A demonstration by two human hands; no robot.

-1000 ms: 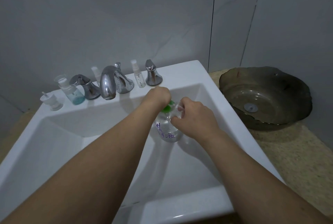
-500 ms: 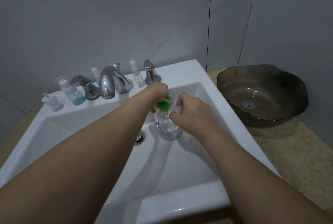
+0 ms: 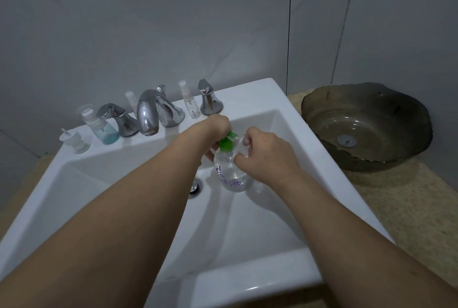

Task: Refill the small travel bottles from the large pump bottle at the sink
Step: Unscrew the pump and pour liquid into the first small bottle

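As the left hand (image 3: 215,126) presses the green pump on the large bottle (image 3: 229,171) standing in the sink (image 3: 260,233), right-hand fingers (image 3: 266,153) pinch a small clear bottle (image 3: 240,145) at its spout; filling appears underway, needing steady alignment.

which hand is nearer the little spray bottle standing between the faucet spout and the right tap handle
Left. The left hand sits on the green pump top just in front of the spray bottle; the right hand is farther off, toward the sink's right wall, holding a small clear bottle.

Single head view: we look forward and steeply down from above the white sink (image 3: 247,99), close in, faucet (image 3: 148,114) and wall ahead.
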